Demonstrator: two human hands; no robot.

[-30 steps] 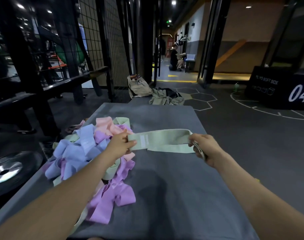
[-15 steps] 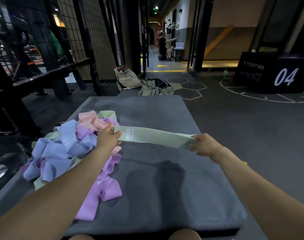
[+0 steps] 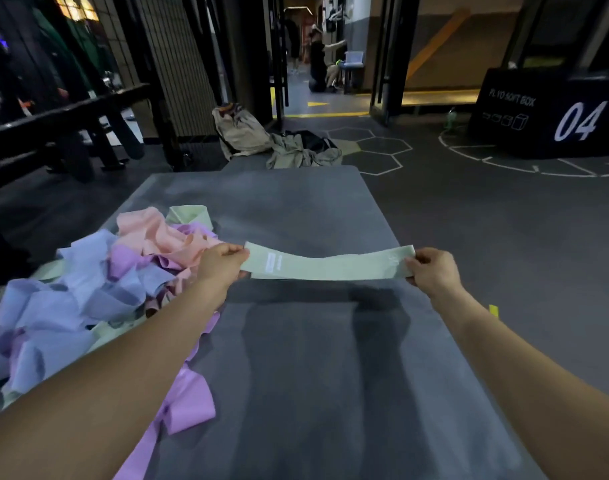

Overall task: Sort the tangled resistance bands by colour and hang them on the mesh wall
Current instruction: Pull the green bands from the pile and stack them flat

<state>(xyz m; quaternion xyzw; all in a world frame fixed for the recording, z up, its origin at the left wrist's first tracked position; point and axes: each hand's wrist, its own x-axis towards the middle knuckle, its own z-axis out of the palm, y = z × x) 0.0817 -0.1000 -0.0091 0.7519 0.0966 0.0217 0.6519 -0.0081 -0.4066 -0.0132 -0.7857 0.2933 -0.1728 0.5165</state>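
Note:
A pale green resistance band (image 3: 331,266) is stretched flat above the grey mat (image 3: 313,375). My left hand (image 3: 221,261) pinches its left end and my right hand (image 3: 431,268) pinches its right end. To the left on the mat lies a tangled pile of bands (image 3: 98,278) in blue, purple, pink and green. A purple band (image 3: 188,407) trails off the pile toward the mat's near edge. A mesh wall (image 3: 178,64) stands at the back left, behind a dark rail.
A dark rail (image 3: 64,116) runs along the left. Beige clothing and bags (image 3: 272,140) lie on the floor past the mat. A black plyo soft box marked 04 (image 3: 545,116) stands at the right. A person (image 3: 318,60) is in the far corridor.
My hands have moved apart and pulled the green band out long and flat. The view has tilted and shifted forward over the mat.

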